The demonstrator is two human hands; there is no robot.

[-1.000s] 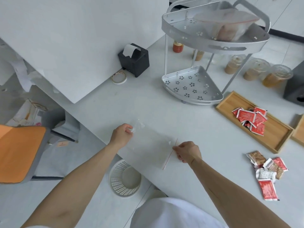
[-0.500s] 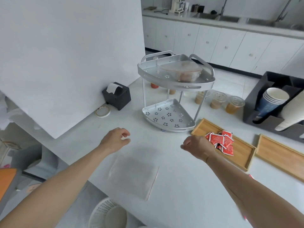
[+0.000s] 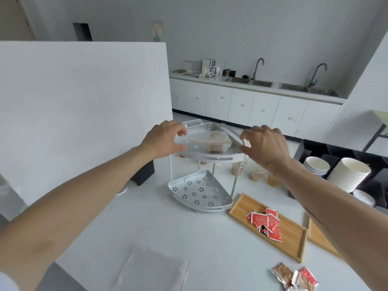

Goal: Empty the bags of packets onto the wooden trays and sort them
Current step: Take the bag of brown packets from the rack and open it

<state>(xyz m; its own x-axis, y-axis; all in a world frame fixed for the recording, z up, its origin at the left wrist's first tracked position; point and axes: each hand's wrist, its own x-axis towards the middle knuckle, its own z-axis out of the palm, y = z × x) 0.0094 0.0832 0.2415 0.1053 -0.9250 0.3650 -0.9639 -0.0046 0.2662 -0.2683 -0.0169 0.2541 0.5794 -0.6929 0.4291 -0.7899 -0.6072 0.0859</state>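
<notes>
A clear bag of packets (image 3: 212, 141) lies on the top shelf of a silver two-tier rack (image 3: 210, 158). My left hand (image 3: 162, 139) hovers at the shelf's left rim, fingers curled apart and holding nothing. My right hand (image 3: 265, 145) is at the right rim, fingers spread, empty too. An empty clear zip bag (image 3: 153, 267) lies flat near the table's front edge. Red packets (image 3: 266, 223) are piled on a wooden tray (image 3: 294, 238). A second wooden tray (image 3: 317, 234) shows behind my right forearm. Loose mixed packets (image 3: 294, 278) sit at the front right.
A white board (image 3: 84, 101) stands at the left, with a black box (image 3: 144, 173) at its foot. Lidded drink cups (image 3: 256, 175) stand behind the rack. Stacked paper cups (image 3: 346, 175) sit in a black holder at the right.
Both hands let go of the empty zip bag, which now lies flat on the table, and rose forward to the rack's top shelf. My view tilted upward.
</notes>
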